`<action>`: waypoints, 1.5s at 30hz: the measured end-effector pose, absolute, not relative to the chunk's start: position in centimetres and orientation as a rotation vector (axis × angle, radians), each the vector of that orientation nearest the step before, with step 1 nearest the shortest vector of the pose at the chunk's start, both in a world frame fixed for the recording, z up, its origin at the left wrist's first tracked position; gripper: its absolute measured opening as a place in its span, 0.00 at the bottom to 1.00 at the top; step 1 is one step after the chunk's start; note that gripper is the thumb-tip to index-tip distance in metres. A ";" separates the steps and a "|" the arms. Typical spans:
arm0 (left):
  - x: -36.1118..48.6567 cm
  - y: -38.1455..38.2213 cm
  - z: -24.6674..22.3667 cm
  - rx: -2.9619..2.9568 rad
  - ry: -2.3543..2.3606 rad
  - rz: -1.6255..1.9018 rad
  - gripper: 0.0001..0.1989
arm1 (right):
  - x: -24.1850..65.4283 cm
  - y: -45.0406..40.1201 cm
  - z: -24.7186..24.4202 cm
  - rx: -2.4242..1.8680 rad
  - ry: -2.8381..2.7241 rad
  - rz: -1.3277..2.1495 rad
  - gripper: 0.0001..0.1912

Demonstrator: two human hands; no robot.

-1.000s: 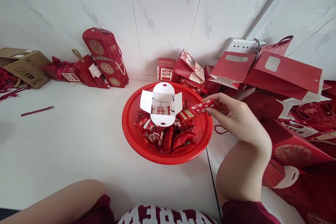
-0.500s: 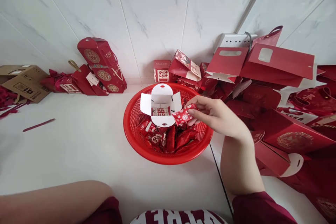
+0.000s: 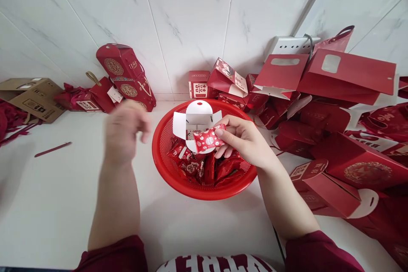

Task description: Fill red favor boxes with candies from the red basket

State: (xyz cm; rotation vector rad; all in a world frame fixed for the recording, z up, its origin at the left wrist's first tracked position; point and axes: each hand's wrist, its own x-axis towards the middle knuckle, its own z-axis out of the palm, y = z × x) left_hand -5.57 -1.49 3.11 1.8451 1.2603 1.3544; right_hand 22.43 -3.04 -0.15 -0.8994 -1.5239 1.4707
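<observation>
A red patterned packet is at the centre of the frame, over the near part of an open white-lined box, whose flaps stand spread. The right hand has it pinched between thumb and fingers. That box sits in a round red basket in the middle of the frame, with more wrapped sweets lying near it on the basket's front side.

Left of the basket, the left hand is raised and blurred, with nothing I can make out in it; its fingers look curled, but I can't tell whether the tips meet.

Further out, a thin dark red strip lies on the white table at the left of the frame. A brown carton is at the left edge, and two red boxes are stacked against the tiled wall in the upper left. Red gift boxes are heaped along the right, in front of a white power strip.
</observation>
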 end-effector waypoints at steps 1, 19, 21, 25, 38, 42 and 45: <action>-4.5 -1.4 2.3 1.857 1.209 1.267 0.20 | 22.4 -3.1 -0.2 -0.906 -1.515 1.456 0.16; 0.5 -1.8 -0.4 1.707 0.952 0.874 0.16 | 20.6 -2.6 -1.8 -0.876 -1.579 1.630 0.19; 0.6 -1.9 -0.3 1.682 0.904 0.844 0.16 | 20.7 -2.8 -1.7 -0.852 -1.570 1.652 0.18; 0.8 -2.1 -0.1 1.647 0.862 0.861 0.17 | 20.7 -3.0 -1.3 -0.816 -1.553 1.629 0.17; 0.7 -2.2 0.1 1.567 0.879 0.784 0.17 | 21.8 -3.6 -0.3 -0.913 -1.783 1.433 0.17; 0.6 -2.0 0.2 1.593 1.016 0.699 0.17 | 22.9 -3.5 0.0 -1.026 -1.894 0.967 0.24; 0.8 -2.1 0.1 1.659 1.089 0.675 0.17 | 23.4 -3.3 0.2 -0.950 -1.986 0.744 0.18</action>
